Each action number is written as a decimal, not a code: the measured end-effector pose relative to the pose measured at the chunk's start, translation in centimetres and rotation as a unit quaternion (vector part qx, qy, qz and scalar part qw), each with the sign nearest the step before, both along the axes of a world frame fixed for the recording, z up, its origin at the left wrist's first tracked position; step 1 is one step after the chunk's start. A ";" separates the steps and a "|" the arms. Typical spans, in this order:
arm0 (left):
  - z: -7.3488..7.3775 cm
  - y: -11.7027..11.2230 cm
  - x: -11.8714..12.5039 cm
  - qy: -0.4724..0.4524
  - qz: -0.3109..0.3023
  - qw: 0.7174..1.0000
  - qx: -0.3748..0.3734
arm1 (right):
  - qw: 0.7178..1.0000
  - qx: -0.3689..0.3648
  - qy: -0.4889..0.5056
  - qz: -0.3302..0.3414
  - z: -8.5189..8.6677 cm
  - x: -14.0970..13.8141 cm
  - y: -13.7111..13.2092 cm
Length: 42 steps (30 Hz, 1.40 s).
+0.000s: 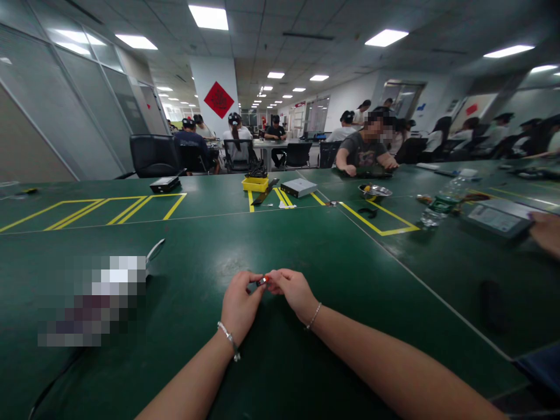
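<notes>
Your left hand [240, 303] and right hand [294, 290] pinch a small red-tipped part [263, 281] above the bench [188, 245], well inside its far edge: seemingly fine handling, calling next for steady fingertips.

No text is legible: the green label [438, 204] on the plastic bottle [452, 189], the pale label [487, 214] on the grey box [510, 216] right of it and the marking [219, 100] on the red diamond [219, 100] far left of the bottle blur.
</notes>
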<state>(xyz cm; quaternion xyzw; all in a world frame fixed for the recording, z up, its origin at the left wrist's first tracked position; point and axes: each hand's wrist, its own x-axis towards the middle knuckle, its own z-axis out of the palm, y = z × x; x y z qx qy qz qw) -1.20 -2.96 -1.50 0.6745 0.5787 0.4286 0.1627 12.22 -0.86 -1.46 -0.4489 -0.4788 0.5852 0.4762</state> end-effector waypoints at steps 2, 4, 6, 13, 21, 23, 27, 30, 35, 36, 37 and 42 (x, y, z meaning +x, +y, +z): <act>0.2 -0.1 0.0 0.000 0.009 1.000 -0.004 | 1.000 -0.004 -0.004 0.004 0.0 0.1 -0.1; 0.2 -0.1 0.0 -0.001 0.016 1.000 -0.011 | 1.000 -0.008 -0.013 0.007 0.1 0.1 -0.1; 0.3 -0.1 0.0 0.001 0.025 1.000 -0.018 | 1.000 -0.006 -0.028 0.011 0.2 0.2 -0.2; 0.3 0.0 0.0 0.009 0.035 0.999 -0.030 | 0.998 0.005 -0.051 0.026 0.1 0.2 -0.1; 0.5 -0.3 0.0 0.033 0.029 0.999 -0.023 | 0.996 0.026 -0.081 0.034 0.3 0.3 -0.3; 0.4 -0.3 0.0 0.037 0.030 0.999 -0.027 | 0.994 0.032 -0.092 0.040 0.4 0.3 -0.4; 0.2 -0.2 0.1 0.039 0.026 0.998 -0.030 | 0.996 0.028 -0.075 0.048 0.2 0.1 -0.3; 0.2 -0.2 0.2 0.047 0.024 0.998 -0.030 | 0.996 0.035 -0.067 0.049 0.0 -0.1 -0.3; 0.3 -0.4 0.2 0.080 0.016 0.996 -0.023 | 0.990 0.074 -0.111 0.041 -0.6 -0.3 -0.3; 0.4 -0.5 0.3 0.092 0.011 0.996 -0.019 | 0.988 0.078 -0.125 0.039 -0.8 -0.4 -0.4; 0.4 -0.6 0.3 0.104 0.008 0.994 -0.015 | 0.987 0.079 -0.137 0.037 -1.0 -0.4 -0.4; 0.5 -0.7 0.6 0.124 -0.033 0.992 -0.006 | 0.980 0.075 -0.178 0.043 -1.2 -0.3 0.3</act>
